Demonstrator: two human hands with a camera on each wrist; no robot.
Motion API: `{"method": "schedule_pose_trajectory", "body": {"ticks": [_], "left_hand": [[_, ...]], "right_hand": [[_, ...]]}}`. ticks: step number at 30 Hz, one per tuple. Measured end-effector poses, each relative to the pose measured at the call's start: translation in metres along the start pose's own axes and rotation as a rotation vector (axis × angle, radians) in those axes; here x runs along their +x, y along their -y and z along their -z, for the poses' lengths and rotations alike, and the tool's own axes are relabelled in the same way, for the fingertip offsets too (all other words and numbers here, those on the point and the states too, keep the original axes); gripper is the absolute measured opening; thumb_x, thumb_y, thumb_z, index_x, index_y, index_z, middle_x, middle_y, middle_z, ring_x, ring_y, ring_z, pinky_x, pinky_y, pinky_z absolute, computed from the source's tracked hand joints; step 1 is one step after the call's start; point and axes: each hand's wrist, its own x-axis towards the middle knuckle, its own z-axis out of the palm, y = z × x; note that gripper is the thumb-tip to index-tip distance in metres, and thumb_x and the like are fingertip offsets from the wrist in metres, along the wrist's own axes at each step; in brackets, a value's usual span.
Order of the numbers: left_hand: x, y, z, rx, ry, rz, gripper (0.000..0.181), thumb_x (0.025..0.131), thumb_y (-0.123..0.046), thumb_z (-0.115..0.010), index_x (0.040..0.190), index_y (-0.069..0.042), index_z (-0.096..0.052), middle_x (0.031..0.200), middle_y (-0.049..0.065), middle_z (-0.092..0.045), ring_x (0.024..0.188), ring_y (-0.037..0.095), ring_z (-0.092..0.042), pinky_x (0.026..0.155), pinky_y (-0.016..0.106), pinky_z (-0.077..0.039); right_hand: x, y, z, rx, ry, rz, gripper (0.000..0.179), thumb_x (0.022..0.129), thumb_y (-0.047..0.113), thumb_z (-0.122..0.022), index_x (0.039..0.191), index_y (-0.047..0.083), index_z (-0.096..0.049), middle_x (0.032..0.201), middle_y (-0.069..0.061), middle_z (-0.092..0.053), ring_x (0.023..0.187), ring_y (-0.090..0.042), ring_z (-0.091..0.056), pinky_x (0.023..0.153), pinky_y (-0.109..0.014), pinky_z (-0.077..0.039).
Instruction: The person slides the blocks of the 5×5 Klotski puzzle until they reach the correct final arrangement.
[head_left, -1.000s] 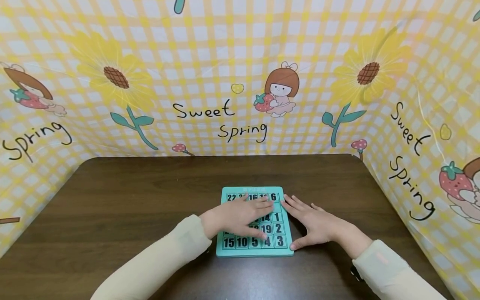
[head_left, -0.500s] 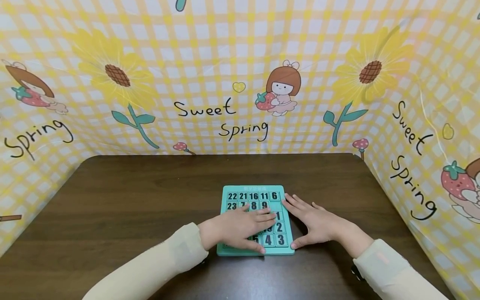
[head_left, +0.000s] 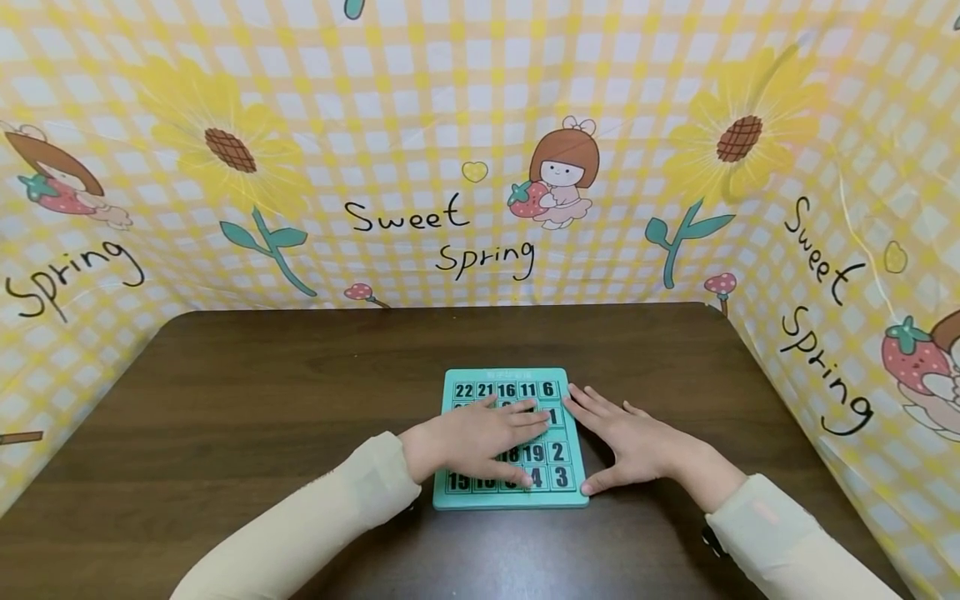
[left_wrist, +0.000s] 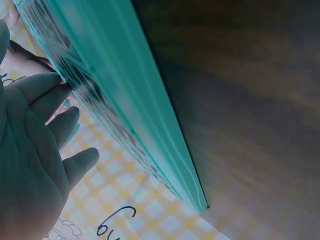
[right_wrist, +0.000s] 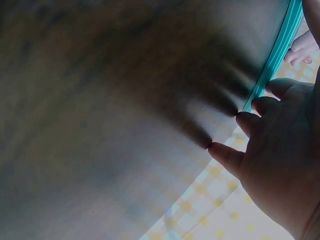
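Observation:
A turquoise sliding number puzzle (head_left: 510, 502) lies flat on the dark wooden table. My left hand (head_left: 480, 435) spreads over its middle and hides several tiles. The fingertips reach the tile numbered 1 (head_left: 554, 417), in the second row of the rightmost column. Just below that tile is a gap (head_left: 556, 436), above the 2. Along the right side of the board, my right hand (head_left: 637, 446) lies with its fingers spread, fingertips at the edge. In the left wrist view, fingers (left_wrist: 47, 87) reach onto the tile face. The right wrist view has fingertips (right_wrist: 270, 86) by the turquoise rim.
Brown table surface (head_left: 300, 375) surrounds the puzzle. A yellow checked cloth (head_left: 405, 125) with printed flowers and lettering hangs behind the table and along both sides. Part of a brown bar (head_left: 21, 437) shows at the far left.
The 1 tile has slid away from me, from the third row to the second, so the gap now lies below it. My left hand dipped nearer, then moved forward. The right hand stayed put.

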Motion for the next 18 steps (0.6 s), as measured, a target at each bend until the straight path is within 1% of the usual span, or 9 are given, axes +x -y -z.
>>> {"method": "schedule_pose_trajectory", "body": {"ticks": [3,9,14,18], "left_hand": [[0.0031,0.0024,0.002,-0.012,0.005,0.011,0.081,0.096,-0.067,-0.043,0.16,-0.022,-0.022,0.167,-0.008,-0.018,0.156,0.016,-0.011,0.122,0.057,-0.021],[0.0054,0.0061,0.0016,-0.04,0.004,0.036,0.081,0.096,-0.066,-0.045,0.16,-0.023,-0.022,0.166,-0.009,-0.018,0.156,0.016,-0.01,0.122,0.056,-0.02],[0.0066,0.0074,-0.0003,-0.04,-0.008,0.039,0.081,0.096,-0.067,-0.043,0.16,-0.023,-0.022,0.166,-0.008,-0.019,0.156,0.017,-0.009,0.122,0.055,-0.02],[0.0031,0.004,0.0,-0.031,-0.017,0.023,0.081,0.096,-0.068,-0.041,0.16,-0.022,-0.022,0.167,-0.008,-0.018,0.156,0.017,-0.01,0.122,0.057,-0.021]], "right_hand": [[0.0,-0.0009,0.0001,-0.002,0.002,-0.002,0.117,0.075,0.075,-0.068,0.161,0.019,-0.013,0.17,-0.002,-0.004,0.156,-0.03,-0.007,0.112,-0.074,-0.02],[0.0005,-0.0002,-0.0004,0.003,0.005,0.001,0.117,0.075,0.074,-0.069,0.161,0.018,-0.013,0.17,-0.003,-0.003,0.156,-0.031,-0.006,0.112,-0.075,-0.019],[0.0001,0.0003,-0.0002,0.004,0.007,0.002,0.117,0.075,0.073,-0.069,0.162,0.019,-0.012,0.17,-0.002,-0.002,0.156,-0.031,-0.006,0.112,-0.074,-0.019],[-0.0007,0.0,0.0004,0.001,0.005,-0.001,0.117,0.075,0.074,-0.068,0.161,0.018,-0.013,0.169,-0.003,-0.003,0.156,-0.031,-0.006,0.112,-0.074,-0.019]]}}
